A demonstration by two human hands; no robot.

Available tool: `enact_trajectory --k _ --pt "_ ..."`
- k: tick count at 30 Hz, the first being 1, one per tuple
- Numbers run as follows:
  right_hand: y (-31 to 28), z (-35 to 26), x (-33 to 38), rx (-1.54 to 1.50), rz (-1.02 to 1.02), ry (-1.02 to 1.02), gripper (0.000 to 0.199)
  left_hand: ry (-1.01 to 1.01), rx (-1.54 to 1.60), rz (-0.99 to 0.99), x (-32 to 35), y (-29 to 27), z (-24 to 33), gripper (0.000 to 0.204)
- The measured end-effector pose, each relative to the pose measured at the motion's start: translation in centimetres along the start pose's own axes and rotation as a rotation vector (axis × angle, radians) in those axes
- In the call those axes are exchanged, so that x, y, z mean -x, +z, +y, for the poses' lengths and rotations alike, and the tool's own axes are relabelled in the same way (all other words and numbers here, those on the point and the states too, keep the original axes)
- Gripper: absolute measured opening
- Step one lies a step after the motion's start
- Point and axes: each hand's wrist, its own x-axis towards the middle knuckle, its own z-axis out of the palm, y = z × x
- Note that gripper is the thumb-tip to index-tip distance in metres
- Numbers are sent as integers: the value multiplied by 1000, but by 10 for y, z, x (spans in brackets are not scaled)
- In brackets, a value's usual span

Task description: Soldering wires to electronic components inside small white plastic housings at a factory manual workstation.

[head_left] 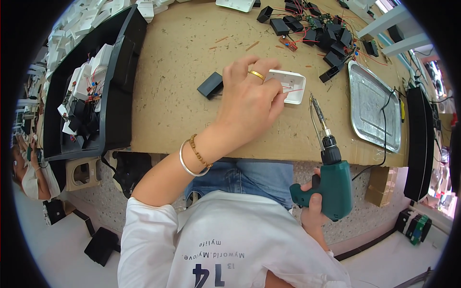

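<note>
My left hand (252, 93), with a gold ring and bracelets, is over a small white plastic case (298, 82), covering its left part. Its thumb and finger pinch a thin red wire (294, 90) that sticks out across the case. A black rectangular box (210, 86) lies left of the hand, a short bit of wire beside it. My right hand (314, 206) grips a green soldering gun (336, 185) by its handle. The gun's metal tip and thin feed tube point up beside the case, a little apart from it.
A black bin (124, 62) of white cases and wired parts stands at left. Black boxes with red wires and circuit boards (331, 41) pile up at far right. A metal tray (374, 108) with a black cable across it lies right. Wire scraps dot the cardboard-covered table (177, 125).
</note>
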Motion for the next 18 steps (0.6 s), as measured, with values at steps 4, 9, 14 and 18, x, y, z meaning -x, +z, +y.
enact_trajectory --k 4,9,14,18 --pt "1 -3 0 -18 1 41 57 16 10 -47 -2 13 -6 10" --pt "3 -4 -3 -1 -6 38 56 -46 98 -87 -1 24 -2 13" --pt "8 -8 -6 40 -94 55 47 -32 73 -62 2 25 -1 12" --pt "10 7 -5 37 -91 145 36 -43 84 -59 3 28 -2 12"
